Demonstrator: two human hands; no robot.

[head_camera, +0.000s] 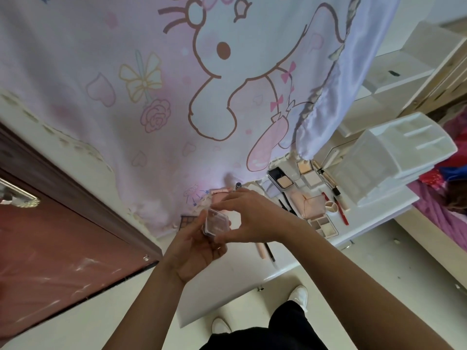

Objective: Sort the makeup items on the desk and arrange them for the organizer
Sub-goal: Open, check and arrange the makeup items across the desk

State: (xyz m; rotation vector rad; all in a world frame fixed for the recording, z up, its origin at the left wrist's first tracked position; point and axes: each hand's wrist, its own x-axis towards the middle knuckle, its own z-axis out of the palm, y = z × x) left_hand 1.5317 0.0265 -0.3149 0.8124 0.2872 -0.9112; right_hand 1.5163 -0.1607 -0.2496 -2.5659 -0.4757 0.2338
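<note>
Above the near edge of the white desk (374, 221), the left hand (194, 251) cradles one small clear-lidded compact (217, 222) while the right hand (252, 218) pinches it, and one white organizer (394, 160) stands at the desk's right end.

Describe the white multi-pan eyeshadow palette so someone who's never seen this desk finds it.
Find the tall white plastic organizer at the desk's right end. Left of it sits a clear pink angular box; the white eyeshadow palette lies just past that, by the desk's near edge. Unlike the single-pan compacts nearby, it holds several grey, brown and white pans.
</note>
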